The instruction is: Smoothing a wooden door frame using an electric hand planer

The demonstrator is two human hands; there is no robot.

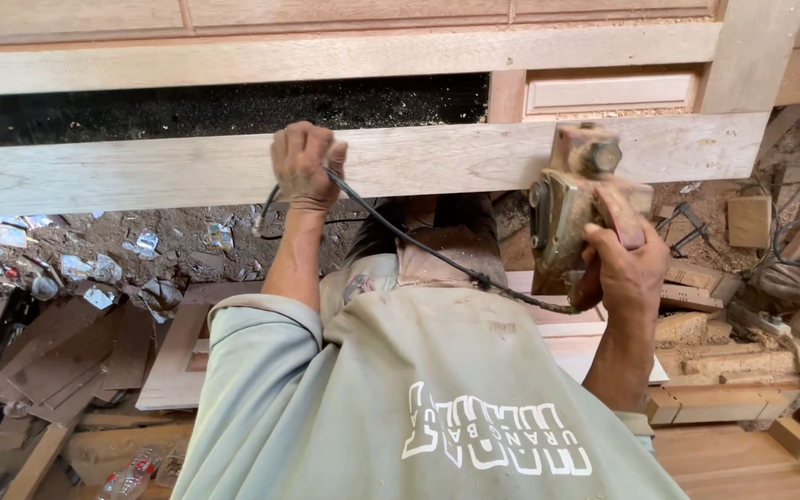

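A dusty handheld power tool with a reddish, worn body is sitting against the lower edge of a long pale wooden rail that is running across the whole view; the right hand is wrapping closed around the tool's rear handle, fingers curled tight; a black power cord is trailing from the tool's base leftward and up to the left hand, which is clenching shut around the cord while resting against the face of the same rail; the person's grey-green shirt is filling the lower middle of the view; above the rail a second wooden rail is lying parallel, with a dark gap between them and a small raised panel to the right; wood offcuts are lying piled at lower right, and crumpled shiny wrappers are lying scattered on the sawdust-covered floor at left.
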